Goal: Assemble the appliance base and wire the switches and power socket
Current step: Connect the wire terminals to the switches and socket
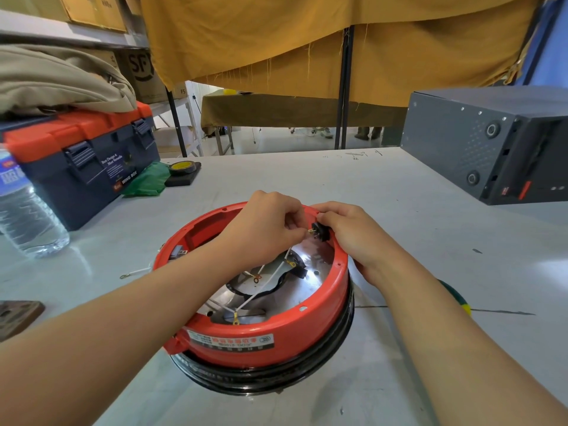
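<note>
Our left hand [270, 222] pinches a wire end at the black switch [321, 232], which our right hand [353, 232] grips; the connector may slip off its pin.

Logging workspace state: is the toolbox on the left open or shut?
Shut. The toolbox has its orange lid down, both dark latches folded over the front, and cloth piled on top.

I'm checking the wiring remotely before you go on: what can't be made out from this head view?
- Wire end at the black switch: covered by the left hand fingers; connection unclear.
- Right hand grip on the switch: its fingers hide the switch's outer face.
- Red base label: print too small to read.
- Green and yellow object: mostly behind the right forearm.
- Water bottle: cut off by the left edge.
</note>
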